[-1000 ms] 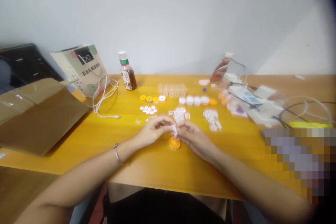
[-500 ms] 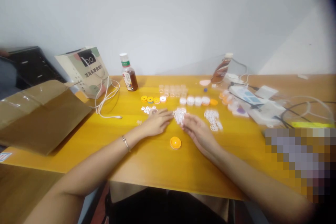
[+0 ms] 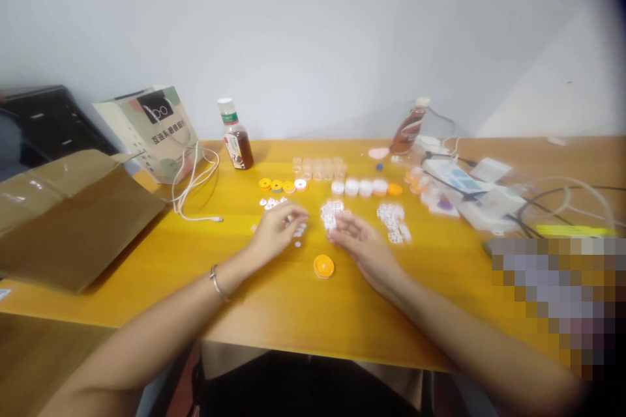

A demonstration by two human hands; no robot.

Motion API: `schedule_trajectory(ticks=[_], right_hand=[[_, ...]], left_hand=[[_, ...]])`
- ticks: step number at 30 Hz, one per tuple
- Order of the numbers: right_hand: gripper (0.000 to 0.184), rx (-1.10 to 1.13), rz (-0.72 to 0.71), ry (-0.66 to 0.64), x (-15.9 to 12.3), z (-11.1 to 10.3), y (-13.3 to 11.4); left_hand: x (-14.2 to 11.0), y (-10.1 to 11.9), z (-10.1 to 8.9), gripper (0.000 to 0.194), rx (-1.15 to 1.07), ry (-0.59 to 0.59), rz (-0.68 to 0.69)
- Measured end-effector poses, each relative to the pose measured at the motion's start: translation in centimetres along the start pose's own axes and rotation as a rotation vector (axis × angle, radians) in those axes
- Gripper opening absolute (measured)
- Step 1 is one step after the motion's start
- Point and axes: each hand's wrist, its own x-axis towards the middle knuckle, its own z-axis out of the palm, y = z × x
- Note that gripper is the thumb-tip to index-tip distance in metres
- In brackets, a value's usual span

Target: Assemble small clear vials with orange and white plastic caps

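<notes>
Head view: left hand (image 3: 275, 231) and right hand (image 3: 366, 244) stand apart, any grip unclear; the orange cap (image 3: 323, 266) lies between them, presumably for equal reach.

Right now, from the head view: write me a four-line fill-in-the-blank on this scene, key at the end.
The round piece lying nearest the table's front edge is coloured ____.
A bracelet is worn on the person's ____ wrist.
The right hand is at a cluster of small pieces coloured ____.
The bottle on the person's left has a ____ band around its neck.

Missing words: orange; left; white; green.
</notes>
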Motion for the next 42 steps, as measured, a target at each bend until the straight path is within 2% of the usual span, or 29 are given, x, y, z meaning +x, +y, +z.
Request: schedule_trajectory(ticks=[4, 9, 14, 19, 26, 35, 42], right_hand=[[0.038, -0.079, -0.027, -0.049, -0.3, 0.1, -0.1], [0.037, -0.151, -0.035, -0.077, -0.6, 0.2, -0.1], [0.034, -0.117, 0.003, -0.054, -0.5, 0.0, 0.3], [0.035, -0.050, 0.051, -0.064, -0.5, 0.1, 0.6], [0.035, -0.050, 0.063, -0.109, -0.7, 0.6, 0.6], [0.034, -0.042, 0.062, -0.100, -0.7, 0.5, 0.6], [0.032, -0.066, 0.053, -0.136, -0.8, 0.6, 0.6]], left_hand=[[-0.2, 0.8, -0.4, 0.025, -0.290, -0.024, -0.157], [-0.2, 1.5, -0.6, 0.019, -0.436, -0.078, -0.240], [-0.4, 2.1, -0.4, 0.022, -0.621, -0.096, -0.340], [-0.7, 2.0, 0.1, 0.021, -0.635, -0.089, -0.368], [-1.0, 1.5, 0.9, 0.019, -0.509, -0.090, -0.328], [-1.0, 1.4, 1.0, 0.017, -0.580, -0.094, -0.376], [-1.1, 1.8, 1.6, 0.019, -0.561, -0.076, -0.303]])
